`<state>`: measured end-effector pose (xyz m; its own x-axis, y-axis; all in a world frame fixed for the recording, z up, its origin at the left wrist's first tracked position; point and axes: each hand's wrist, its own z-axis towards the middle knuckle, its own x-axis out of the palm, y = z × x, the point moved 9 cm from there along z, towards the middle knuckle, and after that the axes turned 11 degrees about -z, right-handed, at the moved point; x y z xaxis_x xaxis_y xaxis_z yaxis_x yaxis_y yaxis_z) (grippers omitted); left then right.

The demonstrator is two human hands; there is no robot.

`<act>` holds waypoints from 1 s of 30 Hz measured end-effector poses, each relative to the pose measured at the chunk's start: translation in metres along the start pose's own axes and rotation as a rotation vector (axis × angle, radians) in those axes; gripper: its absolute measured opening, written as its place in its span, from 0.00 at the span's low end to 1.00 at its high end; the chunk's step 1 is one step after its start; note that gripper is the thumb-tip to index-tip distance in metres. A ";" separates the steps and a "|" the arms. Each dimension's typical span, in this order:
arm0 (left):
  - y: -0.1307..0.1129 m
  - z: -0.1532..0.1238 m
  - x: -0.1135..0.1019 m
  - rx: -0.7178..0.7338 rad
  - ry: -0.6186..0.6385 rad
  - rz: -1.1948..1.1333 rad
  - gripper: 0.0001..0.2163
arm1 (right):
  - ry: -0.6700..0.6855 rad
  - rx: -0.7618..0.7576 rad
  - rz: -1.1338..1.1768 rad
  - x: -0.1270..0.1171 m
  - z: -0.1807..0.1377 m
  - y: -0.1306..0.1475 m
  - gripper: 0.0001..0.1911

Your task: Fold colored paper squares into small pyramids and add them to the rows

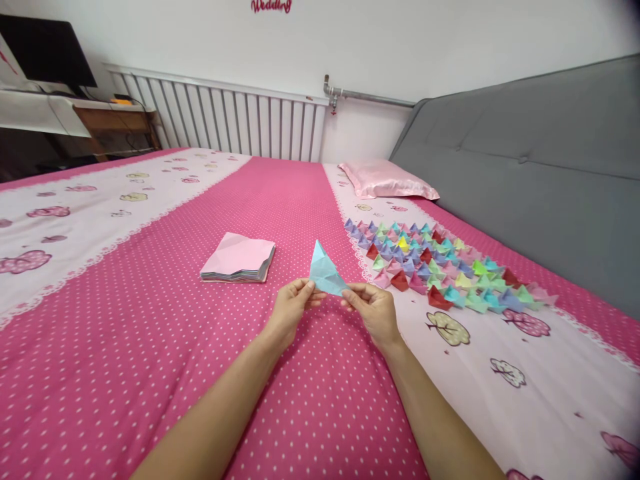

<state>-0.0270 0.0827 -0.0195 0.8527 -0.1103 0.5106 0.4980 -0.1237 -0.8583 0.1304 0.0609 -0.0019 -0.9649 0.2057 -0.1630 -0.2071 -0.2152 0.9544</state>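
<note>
A light blue folded paper (326, 272) with creases and a pointed top is held up between both hands, over the pink bedspread. My left hand (294, 301) pinches its lower left corner between thumb and fingers. At the lower right corner, my right hand (371, 308) grips it the same way. To the left lies a stack of square paper sheets (239, 255), pink on top with its edges slightly curled. Many small folded paper boats (425, 260) in mixed colours stand in rows on the right.
The bed's pink dotted cover (165, 347) spreads under everything. A pink pillow (387, 179) rests at the back right, beside a grey padded headboard (530, 147). Against the far wall are a white radiator (220, 117) and a pipe. A monitor (47, 53) stands on a desk at left.
</note>
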 end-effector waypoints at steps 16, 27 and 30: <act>0.002 -0.008 0.020 -0.001 0.164 0.178 0.10 | 0.166 -0.112 0.118 0.010 -0.004 0.011 0.19; 0.006 -0.002 0.020 0.085 0.221 0.342 0.09 | 0.113 -0.056 0.166 0.009 -0.003 0.007 0.13; 0.005 -0.002 0.020 0.103 0.221 0.345 0.09 | 0.089 -0.081 0.149 0.008 -0.002 0.008 0.10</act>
<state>-0.0074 0.0778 -0.0134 0.9234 -0.3384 0.1809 0.2116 0.0557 -0.9758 0.1206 0.0593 0.0043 -0.9956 0.0810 -0.0463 -0.0696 -0.3136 0.9470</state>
